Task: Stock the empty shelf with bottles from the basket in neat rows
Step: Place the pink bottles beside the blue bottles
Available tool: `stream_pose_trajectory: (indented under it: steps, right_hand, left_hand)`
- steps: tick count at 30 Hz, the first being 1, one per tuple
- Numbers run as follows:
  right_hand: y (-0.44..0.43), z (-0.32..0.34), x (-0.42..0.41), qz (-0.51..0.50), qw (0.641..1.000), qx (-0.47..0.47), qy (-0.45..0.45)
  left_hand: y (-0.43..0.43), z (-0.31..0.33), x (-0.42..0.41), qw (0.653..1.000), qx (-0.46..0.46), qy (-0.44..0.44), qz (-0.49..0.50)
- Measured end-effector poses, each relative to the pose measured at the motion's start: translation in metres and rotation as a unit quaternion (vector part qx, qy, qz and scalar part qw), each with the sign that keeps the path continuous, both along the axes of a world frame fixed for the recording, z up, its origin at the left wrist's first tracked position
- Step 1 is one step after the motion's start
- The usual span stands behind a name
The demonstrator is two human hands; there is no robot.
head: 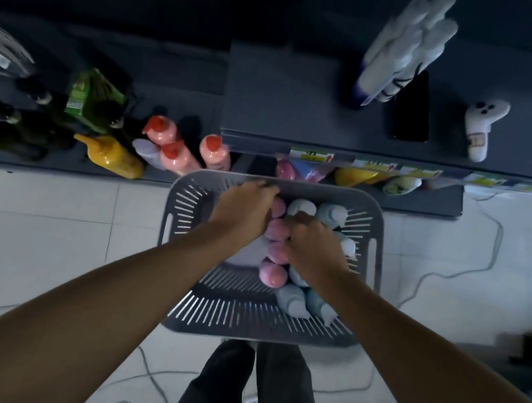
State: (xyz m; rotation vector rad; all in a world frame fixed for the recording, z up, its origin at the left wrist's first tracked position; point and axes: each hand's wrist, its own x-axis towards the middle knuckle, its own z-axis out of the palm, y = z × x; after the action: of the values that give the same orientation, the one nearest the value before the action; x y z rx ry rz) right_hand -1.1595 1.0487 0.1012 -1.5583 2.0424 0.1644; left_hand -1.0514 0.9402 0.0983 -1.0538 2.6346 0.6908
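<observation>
The grey slotted basket (189, 212) sits on the floor tiles close against the dark shelf (286, 103), which I take to be for a short reach. Both hands are down inside it. The right hand (316, 246) curls onto one of the pink bottles (276, 229) lined up the middle, likely to lift it. The left hand (243, 208) lies near the far rim, and I cannot tell its grip. Pale blue bottles (291, 300) crowd the right side. The shelf-edge price tags (310, 156) are too blurred to read.
</observation>
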Motion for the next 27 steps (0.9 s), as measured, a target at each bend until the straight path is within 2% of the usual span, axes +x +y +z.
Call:
stream_pose_trajectory:
  steps: [8,18,27]
  right_hand:
    - [0.009,-0.036,0.002,0.058,0.996,-0.056,0.024]
    - [0.009,-0.055,0.001,0.056,0.994,-0.092,0.023]
    - [0.003,-0.023,-0.006,0.044,0.993,-0.107,0.033]
  left_hand:
    - [0.008,-0.036,-0.003,1.000,-0.006,0.018,-0.006]
    - [0.007,-0.049,-0.009,0.999,-0.043,-0.004,-0.012]
    - [0.005,-0.014,0.004,0.999,-0.017,0.032,0.027]
